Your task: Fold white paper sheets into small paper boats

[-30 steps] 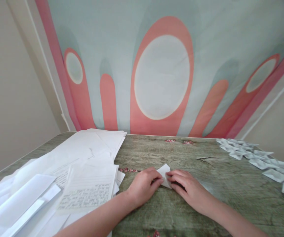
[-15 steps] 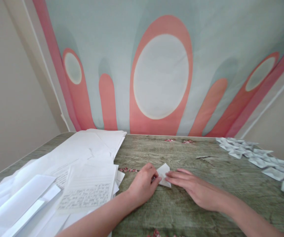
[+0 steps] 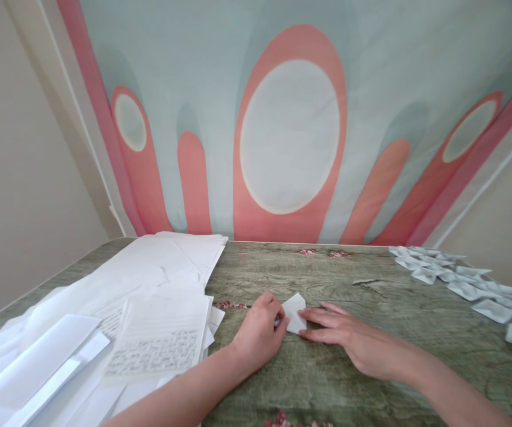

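A small piece of folded white paper (image 3: 294, 309) lies on the wood-grain table (image 3: 327, 379) between my two hands. My left hand (image 3: 262, 326) grips its left side, with the fingers curled in and the thumb close to the paper. My right hand (image 3: 340, 332) rests with fingers stretched out, their tips touching the paper's right edge. Part of the paper is hidden behind the left fingers.
Loose white sheets (image 3: 149, 261) cover the table's left side, with a handwritten page (image 3: 158, 344) and folded strips (image 3: 37, 362) on top. Several folded paper pieces (image 3: 496, 311) line the right edge. A patterned backdrop (image 3: 220, 59) rises behind the table.
The right thumb and fingers have spread farther apart at the paper's right edge, and the paper's lower corner has lifted or turned slightly. The left hand keeps its hold, nearly unmoved.
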Demonstrator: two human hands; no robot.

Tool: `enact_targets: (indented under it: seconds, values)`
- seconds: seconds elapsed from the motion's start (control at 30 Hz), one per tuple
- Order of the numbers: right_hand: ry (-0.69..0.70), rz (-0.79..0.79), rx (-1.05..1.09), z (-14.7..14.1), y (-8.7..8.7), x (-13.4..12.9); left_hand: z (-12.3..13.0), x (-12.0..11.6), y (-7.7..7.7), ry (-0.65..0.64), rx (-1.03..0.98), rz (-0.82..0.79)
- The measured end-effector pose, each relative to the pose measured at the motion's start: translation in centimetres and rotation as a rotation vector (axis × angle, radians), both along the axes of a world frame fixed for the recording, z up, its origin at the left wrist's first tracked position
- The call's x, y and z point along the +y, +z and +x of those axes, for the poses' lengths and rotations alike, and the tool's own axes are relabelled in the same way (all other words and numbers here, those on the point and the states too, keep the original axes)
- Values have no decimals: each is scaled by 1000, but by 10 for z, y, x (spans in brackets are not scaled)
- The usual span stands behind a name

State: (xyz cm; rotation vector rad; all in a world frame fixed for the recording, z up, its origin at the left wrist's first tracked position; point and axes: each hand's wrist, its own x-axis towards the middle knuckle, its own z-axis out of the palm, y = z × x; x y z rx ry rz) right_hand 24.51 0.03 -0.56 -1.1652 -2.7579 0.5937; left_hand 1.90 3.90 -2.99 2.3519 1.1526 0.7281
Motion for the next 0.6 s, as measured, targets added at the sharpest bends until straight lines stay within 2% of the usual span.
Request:
enact_targets:
  seconds: [0.6]
  values:
    - [-20, -23, -12, -2, 0, 0, -1, -2, -4, -23, -2, 40]
